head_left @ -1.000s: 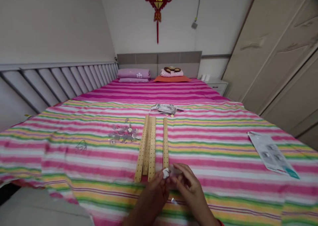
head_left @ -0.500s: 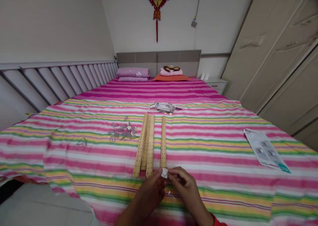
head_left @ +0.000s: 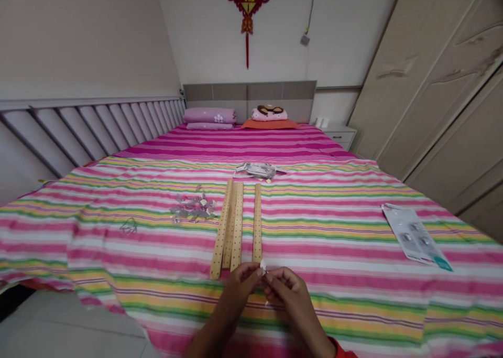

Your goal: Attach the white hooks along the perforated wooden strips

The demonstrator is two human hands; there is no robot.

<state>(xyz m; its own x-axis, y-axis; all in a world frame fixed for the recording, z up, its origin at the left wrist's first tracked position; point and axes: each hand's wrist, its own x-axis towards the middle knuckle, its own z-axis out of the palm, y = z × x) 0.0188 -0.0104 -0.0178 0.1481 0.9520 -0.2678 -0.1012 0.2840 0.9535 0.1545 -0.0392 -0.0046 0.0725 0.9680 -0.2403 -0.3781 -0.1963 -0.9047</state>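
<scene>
Between my two hands is a small white square piece (head_left: 263,265), mostly covered by fingertips. My left hand (head_left: 241,284) is closed, pinching it between thumb and forefinger. My right hand (head_left: 286,289) is closed too, its thumb and forefinger pressed together at the piece's right edge; what exactly they grip there is too small to make out. Just beyond the fingers lies a single perforated wooden strip (head_left: 257,224). To its left, several similar strips (head_left: 237,227) lie together, some tilted, pointing away from me.
Left of the strips is a pile of small clear wrappers and bits (head_left: 194,208), with a thin wire-like tangle (head_left: 128,225) farther left. A clear packet (head_left: 259,170) lies beyond the strips. A blister pack (head_left: 414,237) rests at right on the striped bedspread (head_left: 334,232).
The white square piece faced me before and is now turned nearly edge-on. My left fingers have shifted up and over it, and my hands are closer together.
</scene>
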